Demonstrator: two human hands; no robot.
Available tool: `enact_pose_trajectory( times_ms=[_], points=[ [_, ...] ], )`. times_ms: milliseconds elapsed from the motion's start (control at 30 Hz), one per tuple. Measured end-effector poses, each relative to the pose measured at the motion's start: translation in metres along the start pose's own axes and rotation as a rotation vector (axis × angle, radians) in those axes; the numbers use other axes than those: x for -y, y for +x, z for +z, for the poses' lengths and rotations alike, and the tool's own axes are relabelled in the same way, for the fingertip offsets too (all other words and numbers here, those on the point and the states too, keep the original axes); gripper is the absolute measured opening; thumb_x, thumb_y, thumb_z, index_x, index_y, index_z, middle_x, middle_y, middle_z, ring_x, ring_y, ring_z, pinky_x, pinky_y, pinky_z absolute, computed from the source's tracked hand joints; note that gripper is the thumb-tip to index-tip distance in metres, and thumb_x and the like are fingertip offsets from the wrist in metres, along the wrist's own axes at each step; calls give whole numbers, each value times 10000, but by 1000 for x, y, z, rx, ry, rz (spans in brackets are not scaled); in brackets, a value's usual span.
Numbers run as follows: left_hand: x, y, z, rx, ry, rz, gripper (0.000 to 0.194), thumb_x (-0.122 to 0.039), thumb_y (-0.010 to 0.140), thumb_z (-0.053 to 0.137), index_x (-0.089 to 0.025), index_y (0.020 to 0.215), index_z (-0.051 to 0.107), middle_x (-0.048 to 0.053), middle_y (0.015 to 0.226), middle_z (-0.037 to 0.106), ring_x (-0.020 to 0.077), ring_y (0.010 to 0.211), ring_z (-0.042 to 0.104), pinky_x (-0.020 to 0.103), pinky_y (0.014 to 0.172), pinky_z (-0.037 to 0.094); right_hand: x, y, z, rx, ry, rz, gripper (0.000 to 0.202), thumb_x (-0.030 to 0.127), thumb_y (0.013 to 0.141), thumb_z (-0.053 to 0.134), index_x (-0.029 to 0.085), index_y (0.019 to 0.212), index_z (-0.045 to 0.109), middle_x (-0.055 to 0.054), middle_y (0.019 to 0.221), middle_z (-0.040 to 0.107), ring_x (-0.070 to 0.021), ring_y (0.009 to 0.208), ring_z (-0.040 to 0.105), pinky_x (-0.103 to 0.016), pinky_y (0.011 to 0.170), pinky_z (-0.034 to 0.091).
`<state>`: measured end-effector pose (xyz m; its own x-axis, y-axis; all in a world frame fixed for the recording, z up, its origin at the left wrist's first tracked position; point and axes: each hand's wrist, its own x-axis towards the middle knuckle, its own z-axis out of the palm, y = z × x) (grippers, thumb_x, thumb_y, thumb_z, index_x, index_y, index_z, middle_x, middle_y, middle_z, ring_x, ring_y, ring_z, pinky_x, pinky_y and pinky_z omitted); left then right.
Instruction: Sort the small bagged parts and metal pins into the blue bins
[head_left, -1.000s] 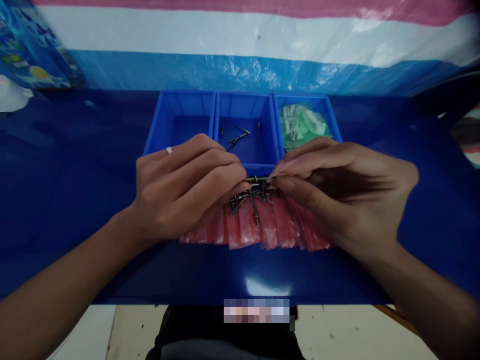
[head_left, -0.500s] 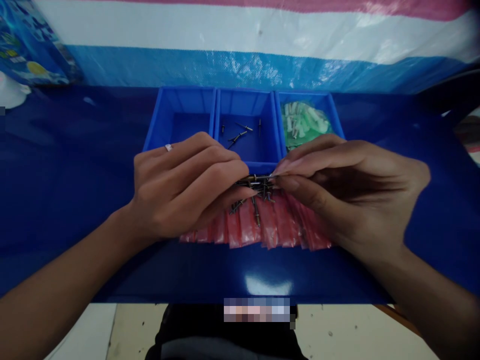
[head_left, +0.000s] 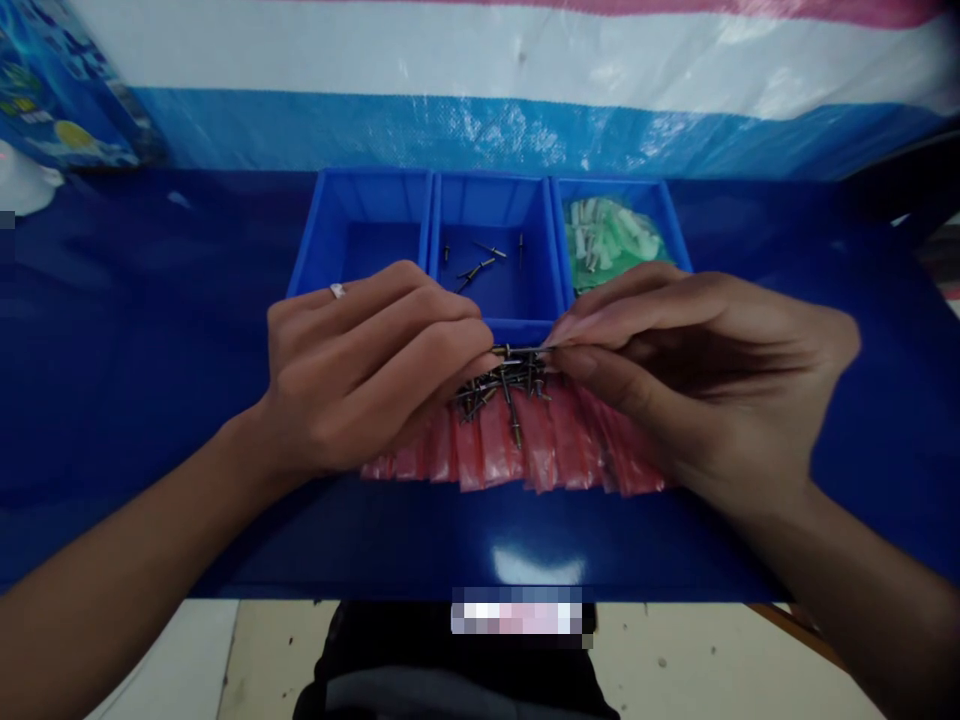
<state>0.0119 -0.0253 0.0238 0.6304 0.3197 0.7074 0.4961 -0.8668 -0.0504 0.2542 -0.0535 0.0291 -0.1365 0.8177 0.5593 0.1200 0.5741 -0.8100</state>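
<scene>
A thin metal blind rivet (head_left: 517,350) lies level between my two hands. My left hand (head_left: 367,370), with a ring on one finger, pinches its left end. The fingertips and thumb of my right hand (head_left: 720,370) are closed on the thin right end. Just under the fingertips is a pile of rivets (head_left: 514,385), partly hidden by my hands. It rests on a row of red plastic bags (head_left: 499,455). Several loose rivets (head_left: 480,268) lie in the middle blue bin (head_left: 491,195) behind my hands.
The left blue bin (head_left: 375,195) stands beside the middle one. The right bin (head_left: 671,225) holds a clear green bag (head_left: 619,235) with pale pieces inside. All stand on a blue table (head_left: 187,350). A striped sheet (head_left: 487,65) hangs behind; a white object (head_left: 26,180) sits far left.
My left thumb has drawn back left and up toward the index finger, uncovering more of the pile. Both hands still hold the rivet in nearly the same place.
</scene>
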Motion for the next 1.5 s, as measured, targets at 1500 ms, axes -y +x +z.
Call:
enact_pose_trajectory(
  times_ms=[1500],
  points=[
    [18, -11, 20, 194, 105, -168, 233, -311, 1082, 595, -259, 1290, 688, 79, 1514, 691, 295, 1452, 659, 469, 1064, 688, -23, -1, -12, 559, -689, -586, 165, 96, 1031, 660, 89, 1174, 743, -128, 1047, 776, -228, 947, 701, -388, 807, 656]
  ],
)
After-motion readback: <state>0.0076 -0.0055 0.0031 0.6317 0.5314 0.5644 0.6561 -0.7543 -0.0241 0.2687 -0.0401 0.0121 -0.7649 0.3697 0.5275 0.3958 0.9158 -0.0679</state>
